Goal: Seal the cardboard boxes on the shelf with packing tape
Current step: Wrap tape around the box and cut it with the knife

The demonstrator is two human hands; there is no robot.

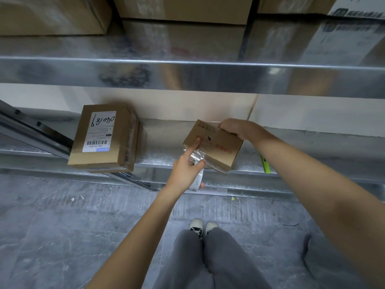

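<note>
A small brown cardboard box (220, 147) with red print lies tilted at the front edge of the metal shelf (162, 159). My right hand (235, 127) grips its far corner from above. My left hand (187, 170) holds a roll of clear packing tape (198, 181) below the shelf edge, and its index finger presses on the box's top near the left edge. A strip of clear tape (200, 154) runs from the roll up over the box's front-left side.
A second brown box (104, 138) with a white barcode label stands to the left on the same shelf. A green cutter (265, 163) lies on the shelf right of my forearm. Larger boxes fill the upper shelf (187, 78). My legs and shoes are on the grey floor below.
</note>
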